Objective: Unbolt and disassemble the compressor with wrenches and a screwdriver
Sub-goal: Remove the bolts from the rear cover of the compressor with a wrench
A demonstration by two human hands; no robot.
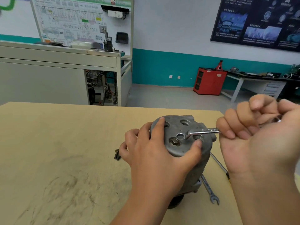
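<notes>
left hand [155,153] grips compressor [181,140]; right hand [256,135] holds wrench [196,132]

The compressor [183,127] under the left hand [155,153] is dull grey; the ring-end wrench [194,132] in the right hand [259,135] is bright silver. Left of the left hand, 2 bolts [117,154] are dark brown. The tabletop [65,143] is pale tan with black smudges. Far beyond the right hand: a red cabinet [209,81], a teal wall band [162,67].

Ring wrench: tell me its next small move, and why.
Probably slide the ring wrench onto the hex bolt in the compressor top: its ring sits beside that bolt, not over it; the right hand grips the handle and the left hand holds the compressor.
</notes>
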